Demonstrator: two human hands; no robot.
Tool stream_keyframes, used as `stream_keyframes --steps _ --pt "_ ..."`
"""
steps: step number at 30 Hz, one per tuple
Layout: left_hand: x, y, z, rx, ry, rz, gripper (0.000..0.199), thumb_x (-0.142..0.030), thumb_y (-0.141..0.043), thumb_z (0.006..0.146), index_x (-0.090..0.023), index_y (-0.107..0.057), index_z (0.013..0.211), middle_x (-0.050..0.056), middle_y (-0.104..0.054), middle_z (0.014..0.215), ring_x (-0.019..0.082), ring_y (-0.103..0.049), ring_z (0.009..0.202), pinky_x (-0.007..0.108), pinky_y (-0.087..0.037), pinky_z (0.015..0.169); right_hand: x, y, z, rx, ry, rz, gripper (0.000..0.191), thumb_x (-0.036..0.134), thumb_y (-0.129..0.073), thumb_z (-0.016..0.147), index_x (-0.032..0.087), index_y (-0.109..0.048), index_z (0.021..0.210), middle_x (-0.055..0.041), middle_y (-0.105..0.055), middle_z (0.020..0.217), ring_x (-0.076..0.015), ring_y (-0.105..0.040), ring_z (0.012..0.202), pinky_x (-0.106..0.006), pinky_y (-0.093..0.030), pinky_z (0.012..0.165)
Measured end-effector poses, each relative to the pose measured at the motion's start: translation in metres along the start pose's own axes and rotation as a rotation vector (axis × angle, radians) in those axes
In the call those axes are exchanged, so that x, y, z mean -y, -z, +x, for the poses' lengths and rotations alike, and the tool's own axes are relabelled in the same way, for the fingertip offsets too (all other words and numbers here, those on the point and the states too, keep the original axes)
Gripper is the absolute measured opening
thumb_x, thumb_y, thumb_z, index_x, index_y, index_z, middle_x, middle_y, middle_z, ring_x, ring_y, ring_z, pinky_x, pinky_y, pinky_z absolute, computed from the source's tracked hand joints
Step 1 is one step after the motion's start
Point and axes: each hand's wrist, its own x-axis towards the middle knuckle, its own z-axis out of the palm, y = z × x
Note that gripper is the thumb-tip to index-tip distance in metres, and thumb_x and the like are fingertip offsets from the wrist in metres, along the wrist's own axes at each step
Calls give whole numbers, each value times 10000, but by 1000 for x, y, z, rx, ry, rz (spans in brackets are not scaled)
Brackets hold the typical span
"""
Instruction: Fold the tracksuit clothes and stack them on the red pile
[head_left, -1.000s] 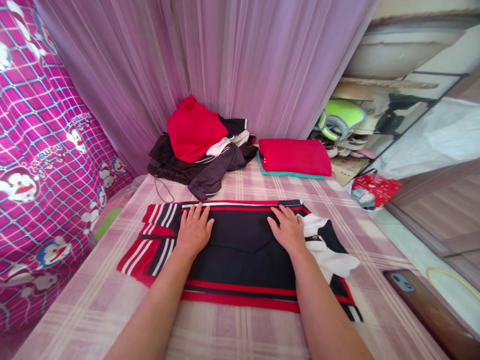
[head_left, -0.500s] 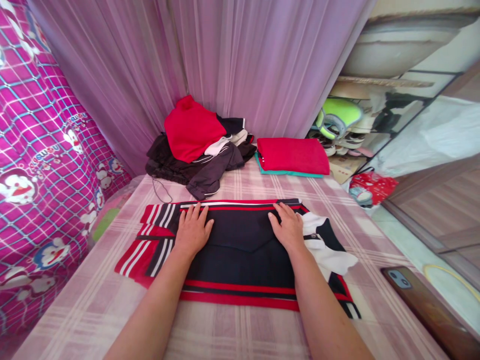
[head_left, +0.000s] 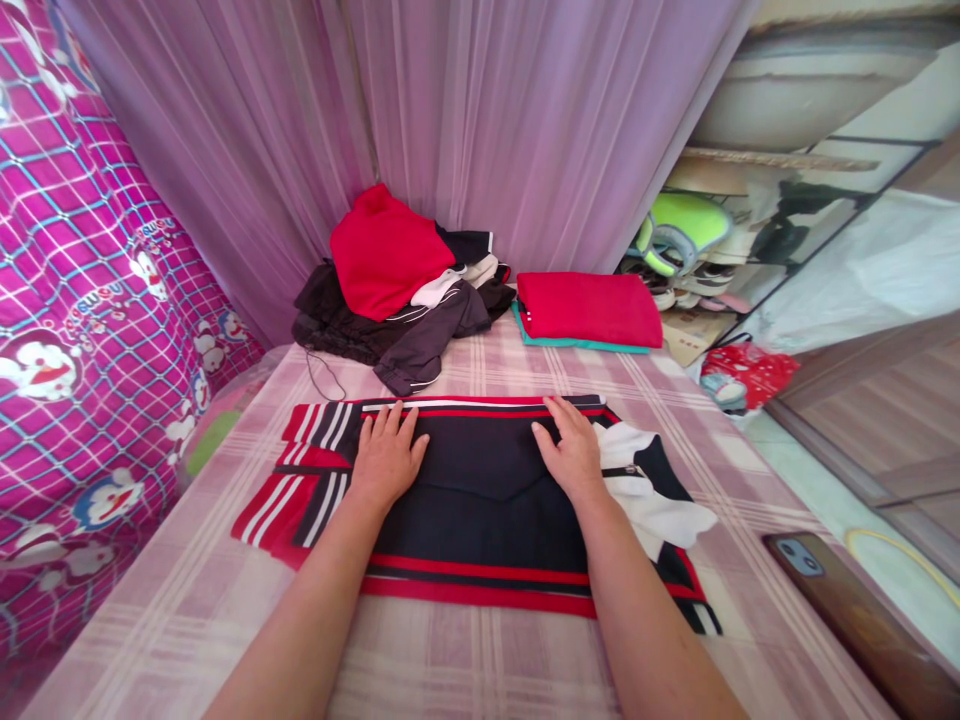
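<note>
A dark navy jacket point(head_left: 480, 500) with red and white trim lies on the table, its sides folded in. Striped red cuffs and hem stick out at its left end; white and navy fabric spreads at its right end, by a zipper. My left hand point(head_left: 388, 455) rests flat on the jacket's left part, fingers apart near the far edge. On the right part lies my right hand point(head_left: 568, 450), palm down with fingers spread and fingertips at the striped far edge. Neither hand grips the cloth.
Behind the jacket sits a loose heap of dark and red clothes point(head_left: 397, 270). A folded red garment point(head_left: 589, 308) lies over a teal one point(head_left: 585, 346) at the back right. A phone point(head_left: 847, 610) is at the right edge of the checked tablecloth point(head_left: 480, 665).
My right hand has slid slightly left along the jacket's far edge. My left hand stays in nearly the same place, and the view has shifted a little.
</note>
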Motion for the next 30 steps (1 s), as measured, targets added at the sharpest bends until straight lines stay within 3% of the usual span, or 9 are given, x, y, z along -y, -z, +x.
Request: stream_keyframes --steps 6,15,20,26,30 --pt "1 -2 0 -16 -6 1 551 -425 -378 968 -185 -494 1450 141 -437 1537 333 -406 1409 542 -304 1159 -8 -6 -1 82 -9 -16 604 172 -484 834 201 -510 1437 -112 -542 1440 -265 -485 1322 -458 -400 1106" --pt "1 -2 1 -7 -10 21 555 -433 -364 974 -181 -491 1451 140 -434 1540 334 -405 1411 542 -304 1159 -7 -6 0 84 -9 -22 560 182 -456 853 167 -539 1406 -115 -549 1432 -253 -499 1313 -434 -399 1113" --pt "0 0 0 2 -7 13 563 -430 -372 973 -165 -483 1456 153 -428 1541 339 -399 1414 546 -306 1159 -1 -1 -1 80 13 -49 562 217 -481 867 208 -521 1427 -109 -540 1441 -276 -459 1343 -487 -370 1112" --pt "0 2 1 33 -6 21 572 -433 -359 979 -153 -472 1464 160 -407 1553 346 -384 1423 546 -295 1164 9 2 -4 98 -8 -132 377 316 -424 958 221 -742 1138 -117 -526 1454 -297 -428 1359 -499 -316 1119" --pt "0 1 1 29 -5 19 569 -435 -367 977 -154 -480 1458 163 -416 1546 349 -391 1418 550 -302 1159 8 -2 -7 92 -34 -135 356 289 -437 957 282 -760 1105 -76 -554 1431 -293 -444 1342 -520 -321 1105"
